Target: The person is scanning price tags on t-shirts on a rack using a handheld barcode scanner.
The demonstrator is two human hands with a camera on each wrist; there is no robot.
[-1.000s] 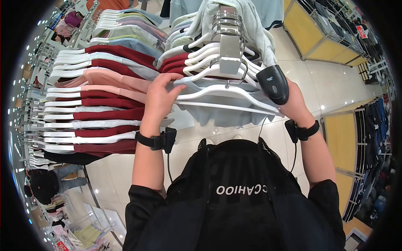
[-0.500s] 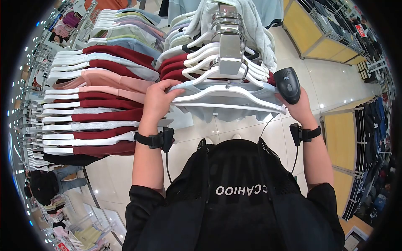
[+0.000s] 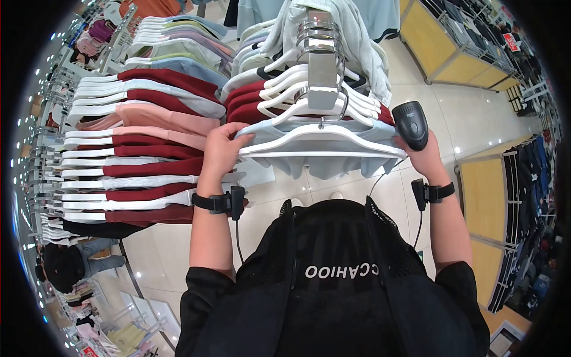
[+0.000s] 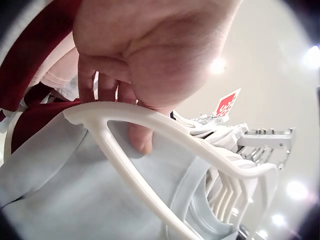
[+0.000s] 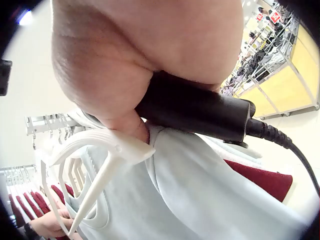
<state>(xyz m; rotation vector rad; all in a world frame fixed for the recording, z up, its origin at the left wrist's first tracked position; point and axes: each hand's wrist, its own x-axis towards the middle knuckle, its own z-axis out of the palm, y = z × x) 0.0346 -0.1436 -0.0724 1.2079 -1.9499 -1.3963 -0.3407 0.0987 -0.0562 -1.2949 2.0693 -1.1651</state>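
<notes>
Pale-blue shirt [image 4: 55, 192] hangs between both hands: the left hand [image 3: 221, 150] pinches one shoulder behind a bare white hanger [image 4: 202, 150]; the right [image 3: 426, 156] curls round a scanner [image 3: 410, 126]. Likely step: sorting hung tops; next calls for parting shirt from hanger.

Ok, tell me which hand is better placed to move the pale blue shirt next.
Likely the left hand: its thumb lies on the shirt, whereas the right hand is busy gripping the corded black scanner.

Wht hanger [image 3: 321, 130], pale blu shirt [image 5: 200, 185], blk scanner [image 3: 410, 126], dk red tops [image 3: 153, 170].
</notes>
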